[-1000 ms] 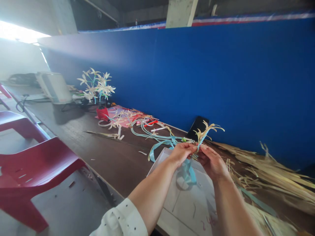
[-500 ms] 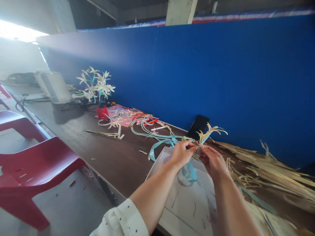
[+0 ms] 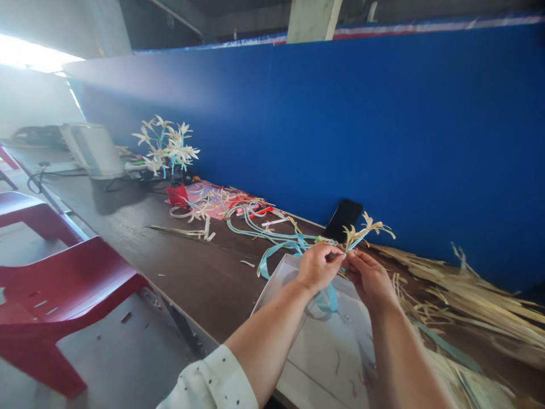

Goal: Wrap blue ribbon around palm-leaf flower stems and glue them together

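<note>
My left hand (image 3: 317, 266) and my right hand (image 3: 369, 276) meet over a white board (image 3: 315, 352) on the dark table (image 3: 200, 278). Together they pinch the stem of a small straw flower (image 3: 366, 228) with pale yellow petals pointing up and to the right. A light blue ribbon (image 3: 327, 298) hangs down in a loop from between the fingers. More blue ribbon (image 3: 276, 250) trails on the table to the left of my left hand.
A bunch of finished straw flowers (image 3: 168, 149) stands in a red pot (image 3: 177, 195) at the far left. Dry straw strips (image 3: 464, 301) pile at the right. A black phone (image 3: 343, 218) leans on the blue wall (image 3: 383, 125). Red plastic chairs (image 3: 63, 289) stand left of the table.
Both hands have shifted slightly right and down with the flower, whose head now tilts lower to the right. The blue ribbon loop has pulled up shorter.
</note>
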A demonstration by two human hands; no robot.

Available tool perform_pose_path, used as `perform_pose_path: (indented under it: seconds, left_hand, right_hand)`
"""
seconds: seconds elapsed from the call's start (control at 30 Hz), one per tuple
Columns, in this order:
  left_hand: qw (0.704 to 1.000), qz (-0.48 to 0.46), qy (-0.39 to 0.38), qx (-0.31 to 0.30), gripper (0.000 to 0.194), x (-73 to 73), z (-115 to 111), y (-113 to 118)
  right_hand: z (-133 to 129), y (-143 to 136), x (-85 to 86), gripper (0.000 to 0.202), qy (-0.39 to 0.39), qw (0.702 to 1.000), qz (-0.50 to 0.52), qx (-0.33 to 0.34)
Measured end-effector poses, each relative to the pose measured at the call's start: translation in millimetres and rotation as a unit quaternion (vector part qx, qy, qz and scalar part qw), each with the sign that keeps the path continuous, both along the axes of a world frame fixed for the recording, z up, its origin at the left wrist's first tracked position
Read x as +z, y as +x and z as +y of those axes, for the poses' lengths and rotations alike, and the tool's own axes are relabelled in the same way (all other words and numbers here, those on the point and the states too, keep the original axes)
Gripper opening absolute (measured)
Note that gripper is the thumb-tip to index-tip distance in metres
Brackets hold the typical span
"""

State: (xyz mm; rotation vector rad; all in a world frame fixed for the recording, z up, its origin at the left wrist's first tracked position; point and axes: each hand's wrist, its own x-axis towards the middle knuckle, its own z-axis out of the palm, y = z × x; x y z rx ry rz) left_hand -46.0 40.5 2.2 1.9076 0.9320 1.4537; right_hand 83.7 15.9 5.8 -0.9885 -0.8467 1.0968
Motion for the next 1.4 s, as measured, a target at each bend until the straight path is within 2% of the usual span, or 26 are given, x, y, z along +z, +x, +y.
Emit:
perform_pose_path:
  seconds: [0.5,0.8,1.17,1.4]
  left_hand:
    - [0.996,-0.045,-0.057,-0.05,0.018,1.6,0.9,-1.5]
    - [0.991,-0.078,-0.089,-0.058,0.02,1.0,4.2,-1.1]
    - [0.976,-0.122,-0.153,-0.096,0.025,3.3,3.4,-2.0]
    - [0.974,-0.127,-0.154,-0.104,0.025,4.4,2.5,-2.7]
  right_hand:
    - [-3.4,-2.4,3.9,0.025,0.014,1.0,-0.022,0.007]
    - [-3.9,1.2,1.9,0.022,0.015,0.999,-0.002,0.031]
    - [-4.7,0.8,1.8,0.027,0.026,0.999,-0.02,0.024]
    - [-5.6,-0.1,1.8,0.028,0.023,0.999,-0.031,0.009]
